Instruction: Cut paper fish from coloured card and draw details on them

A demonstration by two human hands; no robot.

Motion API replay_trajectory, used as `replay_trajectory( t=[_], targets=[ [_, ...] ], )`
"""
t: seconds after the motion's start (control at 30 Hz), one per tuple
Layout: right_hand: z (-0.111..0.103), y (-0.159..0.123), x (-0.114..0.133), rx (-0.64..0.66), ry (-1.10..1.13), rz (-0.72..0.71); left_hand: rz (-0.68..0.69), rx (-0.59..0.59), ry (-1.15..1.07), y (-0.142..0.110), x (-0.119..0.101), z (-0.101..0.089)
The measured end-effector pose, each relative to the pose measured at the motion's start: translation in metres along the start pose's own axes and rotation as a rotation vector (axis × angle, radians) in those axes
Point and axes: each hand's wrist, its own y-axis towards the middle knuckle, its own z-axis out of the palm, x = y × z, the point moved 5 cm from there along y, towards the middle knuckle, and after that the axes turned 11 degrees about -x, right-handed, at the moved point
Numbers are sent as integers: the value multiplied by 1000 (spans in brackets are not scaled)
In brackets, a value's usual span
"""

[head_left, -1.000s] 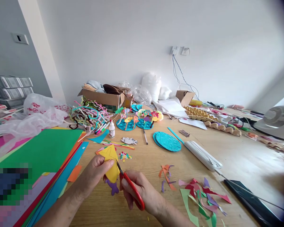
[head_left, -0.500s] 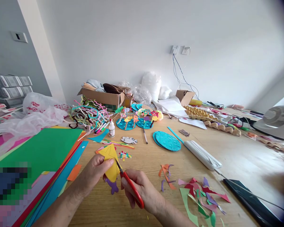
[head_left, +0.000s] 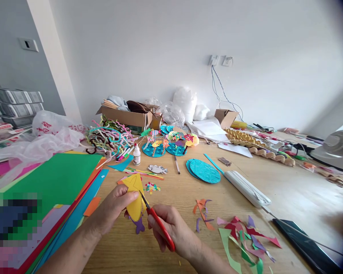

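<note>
My left hand pinches a piece of yellow paper with a drawn outline on it, thumb on top. Red-handled scissors are gripped in my right hand, their blades at the right edge of the paper. A purple paper fish shows below the yellow piece; part of it is hidden. Beyond the paper lie small coloured paper dots and a grey-white fish cutout.
Coloured sheets are stacked at left. Paper scraps, a black phone-like slab and a white power strip lie at right. Behind are blue discs, a glue bottle and pipe cleaners.
The scissors have cut further along the right side of the yellow paper, and a strip there now stands slightly away. Both hands stay nearly in place; the view shifts slightly.
</note>
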Motion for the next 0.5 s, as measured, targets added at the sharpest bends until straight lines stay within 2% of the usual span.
replay_trajectory(
  t=[0.27,0.5],
  targets=[
    [-1,1,-2,-12,-2,8,-1,-16,-21,2,1,-1],
    [-1,0,2,-20,-9,-3,-33,50,-19,1,4,0]
  ],
)
